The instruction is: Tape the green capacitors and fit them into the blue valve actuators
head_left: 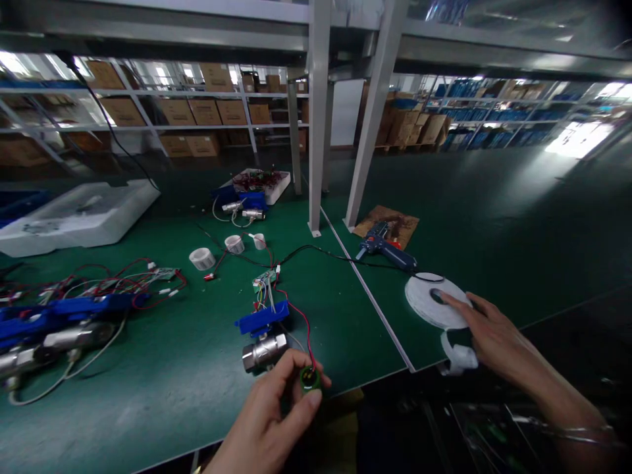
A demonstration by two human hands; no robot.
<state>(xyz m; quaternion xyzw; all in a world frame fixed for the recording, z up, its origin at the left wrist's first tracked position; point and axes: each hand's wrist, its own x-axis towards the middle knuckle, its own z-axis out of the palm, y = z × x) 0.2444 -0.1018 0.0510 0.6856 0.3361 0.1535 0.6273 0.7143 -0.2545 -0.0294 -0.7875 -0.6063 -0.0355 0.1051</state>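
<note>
My left hand (281, 408) pinches a small green cylindrical part (309, 380) at the table's front edge. A red wire (307, 329) runs from its dark end up to a green circuit board (264, 280). Just beyond the hand lie a metal valve body (264, 352) and a blue plastic housing (263, 318), wired to that board. On the right, my right hand (486, 326) lies with fingers stretched over a white tape roll (419, 303), the index finger near its centre hole. A loose tape end (459, 359) hangs off the table edge below the roll.
A hot glue gun (382, 247) lies on a piece of cardboard (407, 224). Small white label rolls (202, 259) stand left of centre. More valves (79, 336) with tangled wires and a white foam tray (83, 217) occupy the left. Metal posts (318, 131) rise from the table.
</note>
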